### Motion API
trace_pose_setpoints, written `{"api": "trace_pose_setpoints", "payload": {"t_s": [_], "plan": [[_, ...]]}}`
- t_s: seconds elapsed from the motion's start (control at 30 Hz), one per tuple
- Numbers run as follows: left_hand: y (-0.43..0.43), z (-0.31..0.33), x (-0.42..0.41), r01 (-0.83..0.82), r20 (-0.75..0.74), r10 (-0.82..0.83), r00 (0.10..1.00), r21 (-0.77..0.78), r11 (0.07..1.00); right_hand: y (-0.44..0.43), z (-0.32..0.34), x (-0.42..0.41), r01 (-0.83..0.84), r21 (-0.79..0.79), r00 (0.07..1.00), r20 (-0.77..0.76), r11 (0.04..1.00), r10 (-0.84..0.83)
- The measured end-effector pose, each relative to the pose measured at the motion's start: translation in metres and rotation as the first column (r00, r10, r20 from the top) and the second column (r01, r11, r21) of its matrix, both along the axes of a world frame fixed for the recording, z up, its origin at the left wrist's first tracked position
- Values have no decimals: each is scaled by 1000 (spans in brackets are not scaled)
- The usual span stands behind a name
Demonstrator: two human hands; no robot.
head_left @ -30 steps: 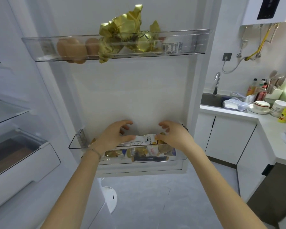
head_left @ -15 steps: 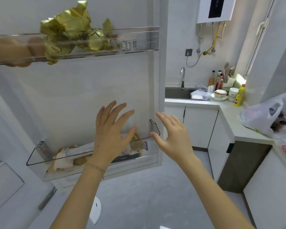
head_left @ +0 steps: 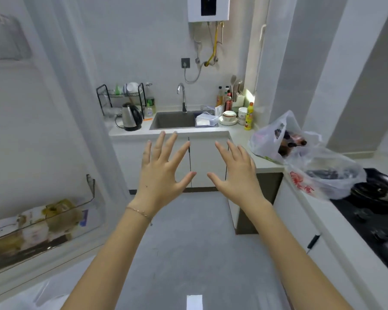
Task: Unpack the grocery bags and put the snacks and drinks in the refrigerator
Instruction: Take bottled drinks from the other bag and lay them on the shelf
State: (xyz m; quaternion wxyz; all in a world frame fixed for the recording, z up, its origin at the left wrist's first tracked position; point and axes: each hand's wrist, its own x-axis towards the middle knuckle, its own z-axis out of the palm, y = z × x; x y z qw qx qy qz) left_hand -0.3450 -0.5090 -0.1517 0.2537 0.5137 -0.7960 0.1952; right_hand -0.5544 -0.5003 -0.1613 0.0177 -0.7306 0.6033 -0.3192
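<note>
My left hand (head_left: 162, 168) and my right hand (head_left: 236, 173) hover side by side over the floor, fingers spread and holding nothing. The open refrigerator door (head_left: 38, 130) fills the left of the view. Its lower clear shelf (head_left: 92, 189) holds several snack packets (head_left: 43, 222), blurred. Two thin plastic grocery bags stand on the counter to the right: a white one (head_left: 269, 139) with dark items showing at its mouth, and a clear one with red print (head_left: 323, 177) nearer the stove.
White counter (head_left: 240, 135) runs round the corner with a sink (head_left: 173, 119), kettle (head_left: 131, 117), dish rack, bottles and bowls. A black stove with a pan (head_left: 376, 193) lies far right. Open grey floor (head_left: 188, 242) stretches between fridge door and cabinets.
Both hands have left the snack packets in the door shelf and opened with fingers spread. The view has swung right, from the fridge door toward the counter and bags.
</note>
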Motion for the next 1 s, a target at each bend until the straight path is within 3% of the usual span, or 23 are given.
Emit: {"api": "trace_pose_setpoints", "payload": {"t_s": [0.4,1.0], "plan": [[-79,-52,-210,222,-25,-222,975,210,952,-8,-42,-198,312,126,950,-10,942,-313],[-287,-98,-381,506,-70,-506,859,252,825,-142,-80,-357,610,191,782,12,769,-623]]}}
